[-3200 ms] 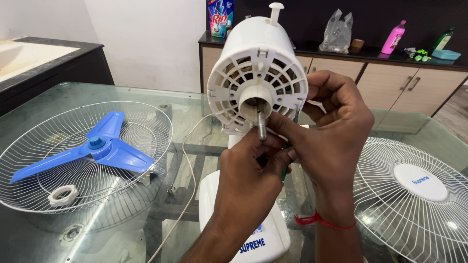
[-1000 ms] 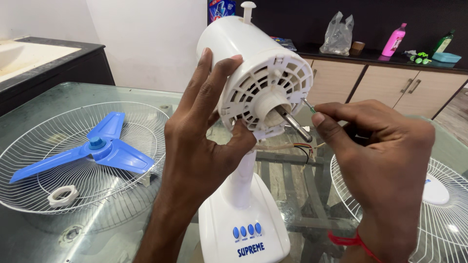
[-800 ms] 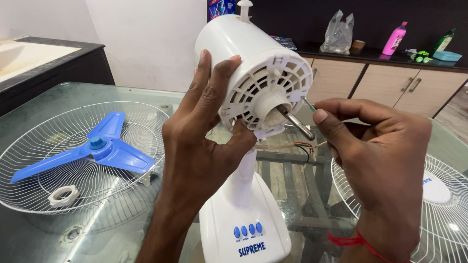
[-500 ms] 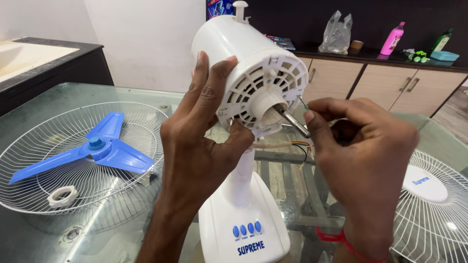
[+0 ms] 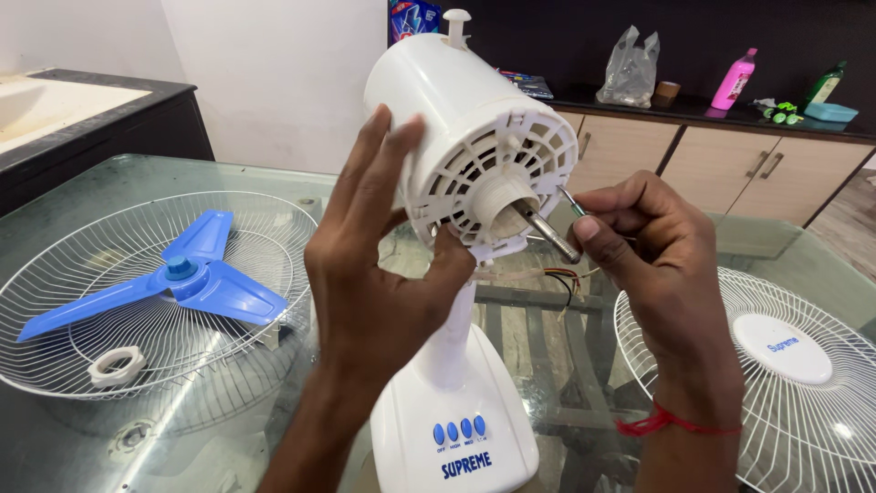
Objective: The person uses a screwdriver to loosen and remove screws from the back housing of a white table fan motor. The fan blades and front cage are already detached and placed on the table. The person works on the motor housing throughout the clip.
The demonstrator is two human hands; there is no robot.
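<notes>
My left hand [image 5: 379, 274] is spread wide against the side of the white motor housing [image 5: 470, 137], thumb hooked under its front rim, holding it steady on the stand [image 5: 452, 402] in the middle of the glass surface [image 5: 109, 173]. My right hand [image 5: 652, 246] is closed in a pinch on a thin screwdriver [image 5: 572, 203], whose tip sits at the right edge of the slotted front face, just beside the bare metal shaft [image 5: 547, 233].

Over the last second the housing has tipped a little further back and my right hand has drawn in closer, so the tool now meets the face rather than hovering near it; I judge that I am working a screw on that rim. Three seconds ago both hands were bunched together on the shaft itself, and the face was turned more squarely toward me.

The blue blade [image 5: 173, 283] and a white ring nut [image 5: 116, 365] lie in the rear grille [image 5: 55, 274] to my left. The front grille [image 5: 803, 365] rests to my right, and loose wires [image 5: 561, 277] trail under the housing.
</notes>
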